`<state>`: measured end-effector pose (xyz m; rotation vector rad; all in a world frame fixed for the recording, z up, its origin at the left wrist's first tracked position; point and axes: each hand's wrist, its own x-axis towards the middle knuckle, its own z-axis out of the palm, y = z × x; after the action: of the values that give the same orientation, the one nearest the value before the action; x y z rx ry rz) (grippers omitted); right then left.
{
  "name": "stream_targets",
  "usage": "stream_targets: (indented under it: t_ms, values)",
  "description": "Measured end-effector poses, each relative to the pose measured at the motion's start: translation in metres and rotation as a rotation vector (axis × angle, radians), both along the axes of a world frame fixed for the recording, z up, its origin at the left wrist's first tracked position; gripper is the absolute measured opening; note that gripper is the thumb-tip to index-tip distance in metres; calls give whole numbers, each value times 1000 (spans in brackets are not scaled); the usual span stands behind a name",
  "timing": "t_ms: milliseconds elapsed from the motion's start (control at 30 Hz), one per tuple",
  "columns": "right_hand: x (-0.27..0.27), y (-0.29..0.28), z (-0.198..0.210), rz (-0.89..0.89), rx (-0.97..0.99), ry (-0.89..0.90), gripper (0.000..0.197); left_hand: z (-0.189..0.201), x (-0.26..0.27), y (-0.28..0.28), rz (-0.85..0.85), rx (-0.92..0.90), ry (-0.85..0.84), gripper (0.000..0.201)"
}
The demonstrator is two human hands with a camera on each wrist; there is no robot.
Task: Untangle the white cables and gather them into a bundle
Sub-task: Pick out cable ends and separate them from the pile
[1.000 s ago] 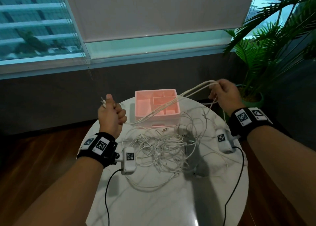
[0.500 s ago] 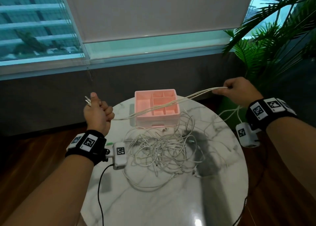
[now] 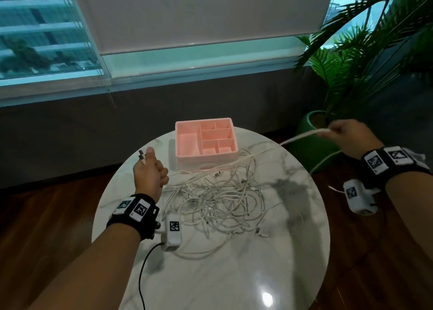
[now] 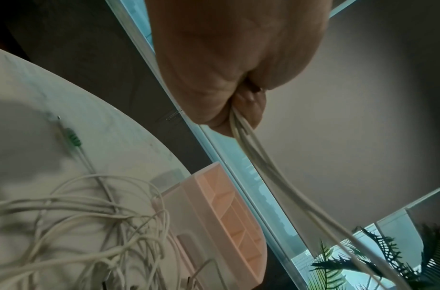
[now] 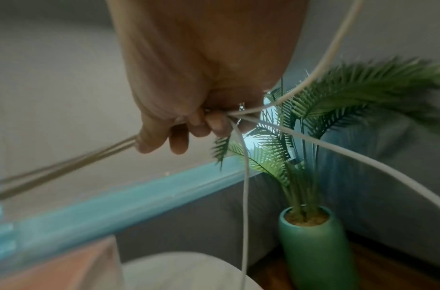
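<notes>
Head view: left hand (image 3: 150, 173) is fisted over the table (image 3: 234, 274), gripping several cables (image 4: 243, 137), their plug ends protruding above the thumb. Those strands run right, past the pink box (image 3: 206, 143), to the right hand (image 3: 349, 135), held beyond the table edge near the plant (image 5: 310, 215), fingers (image 5: 179, 139) curled round them; loose lengths hang below it. Tangle (image 3: 220, 199) lies on the table between the hands, just in front of the box.

Bare marble table (image 3: 222, 274) lies near; tangled cables (image 3: 218, 199) and, seemingly touching, pink organizer (image 3: 206, 143) block the far half.
</notes>
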<state>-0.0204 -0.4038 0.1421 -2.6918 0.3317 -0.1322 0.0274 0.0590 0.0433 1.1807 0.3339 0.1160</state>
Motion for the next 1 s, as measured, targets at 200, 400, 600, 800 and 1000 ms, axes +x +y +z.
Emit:
stream_targets:
  t_ms: [200,400,600,800,1000]
  values:
    - [-33,-39,-64,-48,-186,314,23,-9,-8,-20,-37,-59,69,43]
    - [-74,-47,-130,-126,-265,624,15,-16,-22,-42,-101,21,59,47]
    - [-110,-32,-180,-146,-225,727,24,-19,-31,-49,-155,237,44,56]
    - [-129,-15,-205,-171,-204,731,31,-12,-32,-51,-152,388,-18,53]
    - [-138,-2,-222,-187,-162,724,33,-10,-34,-50,-168,612,-163,45]
